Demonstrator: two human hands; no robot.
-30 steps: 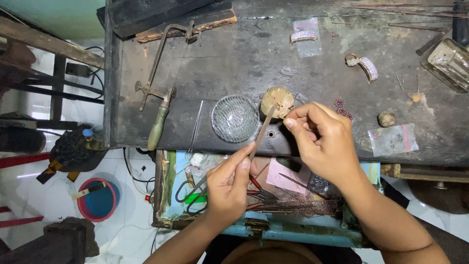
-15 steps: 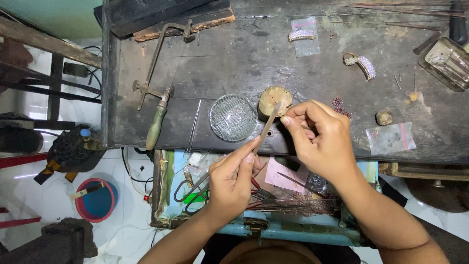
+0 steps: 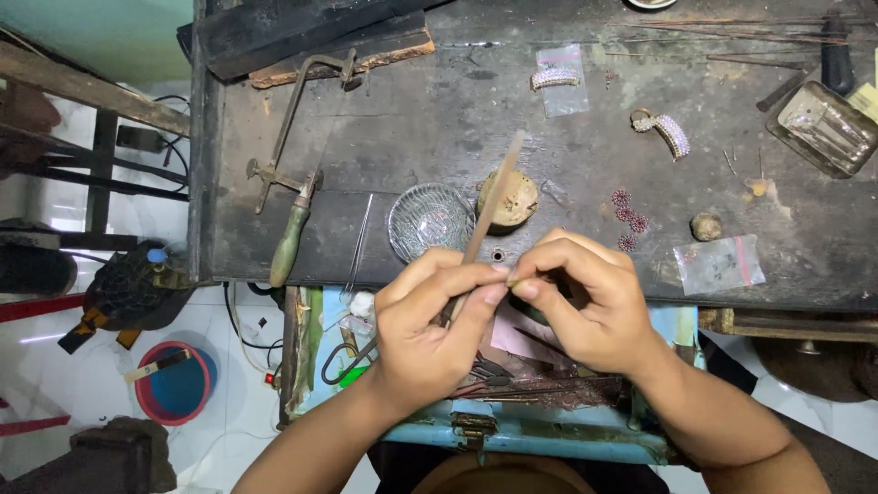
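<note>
My left hand [image 3: 430, 320] grips a long thin flat file [image 3: 494, 197] that slants up and away over the dark workbench [image 3: 439, 119]. My right hand [image 3: 585, 297] pinches a very small piece at its fingertips, pressed against the file where the two hands meet; the piece itself is too small to make out. Both hands hover at the bench's near edge, above an open blue drawer [image 3: 512, 430] full of tools. Just beyond the fingers sit a small round glass dish [image 3: 428, 220] and a round wooden block [image 3: 517, 201].
A jeweller's saw frame with a green handle [image 3: 293, 229] lies at left, tweezers [image 3: 358, 242] beside the dish. Stone-set bracelet pieces [image 3: 666, 130], small red beads [image 3: 629, 218], plastic bags [image 3: 718, 263] and a glass tray [image 3: 826, 126] lie to the right. A red-rimmed bowl [image 3: 174, 384] stands on the white floor.
My hands have come together: the left hand rose and swung the file upright against the piece pinched in my right hand, which shifted slightly toward me.
</note>
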